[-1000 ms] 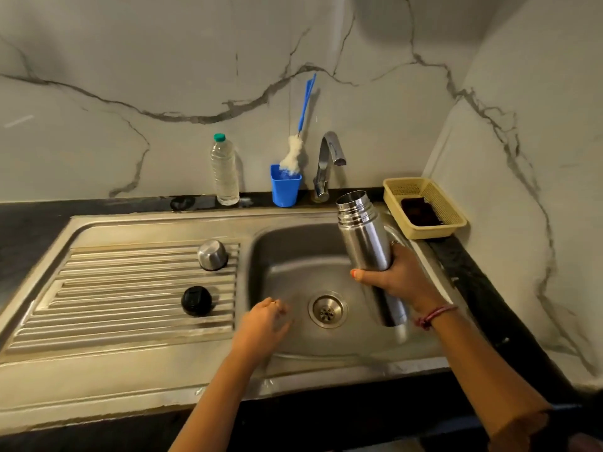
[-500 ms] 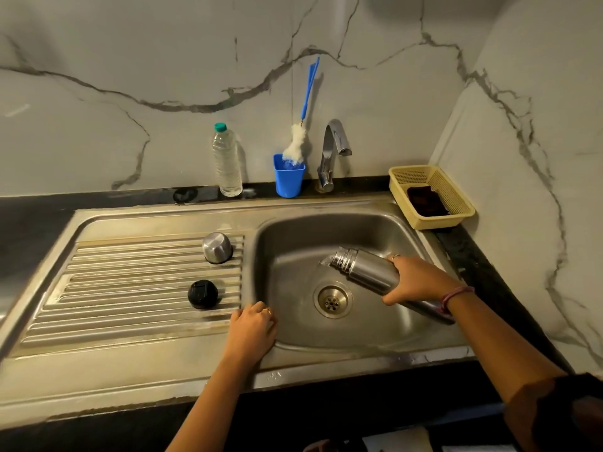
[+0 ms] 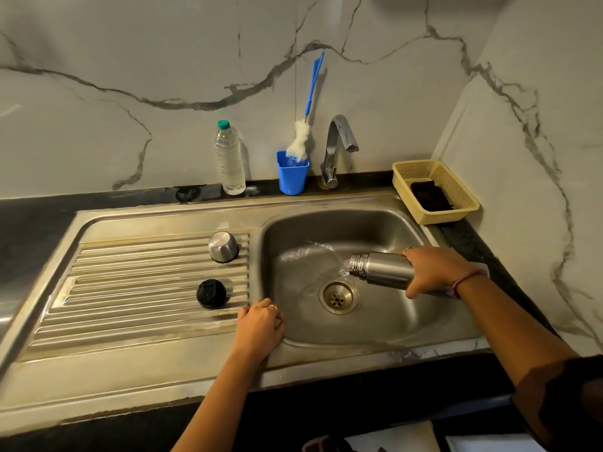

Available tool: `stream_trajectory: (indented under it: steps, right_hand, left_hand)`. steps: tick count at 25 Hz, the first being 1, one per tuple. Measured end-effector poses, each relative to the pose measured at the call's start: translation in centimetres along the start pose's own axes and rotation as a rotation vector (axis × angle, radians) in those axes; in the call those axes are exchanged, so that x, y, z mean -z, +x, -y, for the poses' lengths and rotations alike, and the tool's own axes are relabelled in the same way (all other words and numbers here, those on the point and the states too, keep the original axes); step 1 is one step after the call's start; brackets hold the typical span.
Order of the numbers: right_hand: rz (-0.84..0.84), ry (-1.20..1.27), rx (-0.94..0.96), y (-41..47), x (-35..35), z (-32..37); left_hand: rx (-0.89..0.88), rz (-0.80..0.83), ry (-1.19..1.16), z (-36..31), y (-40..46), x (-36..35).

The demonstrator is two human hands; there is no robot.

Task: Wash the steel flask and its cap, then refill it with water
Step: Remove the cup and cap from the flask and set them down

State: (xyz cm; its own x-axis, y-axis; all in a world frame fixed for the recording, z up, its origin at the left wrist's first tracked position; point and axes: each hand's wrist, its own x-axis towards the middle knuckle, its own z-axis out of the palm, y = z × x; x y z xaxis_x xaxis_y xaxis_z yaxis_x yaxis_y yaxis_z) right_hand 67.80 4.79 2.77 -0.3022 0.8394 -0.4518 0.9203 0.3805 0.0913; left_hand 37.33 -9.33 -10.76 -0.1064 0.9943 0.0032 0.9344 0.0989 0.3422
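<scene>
My right hand (image 3: 434,270) grips the steel flask (image 3: 380,268), tipped on its side over the sink basin (image 3: 375,226) with its open mouth pointing left. Water streams out of the mouth into the basin, just above the drain (image 3: 338,295). My left hand (image 3: 261,327) rests on the sink's front rim, at the corner between basin and drainboard, holding nothing. On the ribbed drainboard (image 3: 130,288) stand the flask's steel cup cap (image 3: 223,246), upside down, and its black inner stopper (image 3: 211,293).
Behind the sink stand a clear water bottle (image 3: 230,159) with a green cap, a blue cup (image 3: 292,172) holding a bottle brush (image 3: 301,135), and the tap (image 3: 337,148). A yellow basket (image 3: 435,194) with a dark scrubber sits at the back right corner.
The flask was upright a second ago; my right hand tipped it down over the basin and water now pours out. My left hand moved onto the sink's rim.
</scene>
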Motion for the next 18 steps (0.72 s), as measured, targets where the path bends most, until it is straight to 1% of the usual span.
stream_trajectory:
  steps: [6, 10, 15, 18]
  right_hand:
    - [-0.002, -0.071, -0.038, -0.2, 0.0, 0.0]
    - [-0.049, -0.192, -0.082, -0.3, 0.6, -0.3]
    - [-0.198, -0.443, -0.119, -0.4, 1.4, 0.2]
    - [-0.301, -0.530, -0.087, -0.6, 1.8, 1.0]
  left_hand:
    - [0.027, 0.029, 0.005, -0.4, -0.1, 0.4]
    - [0.047, 0.054, -0.034, -0.4, 0.1, 0.7]
    - [0.054, 0.059, -0.009, -0.7, 0.1, 0.9]
    - [0.055, 0.057, 0.002, -0.9, 0.1, 1.1]
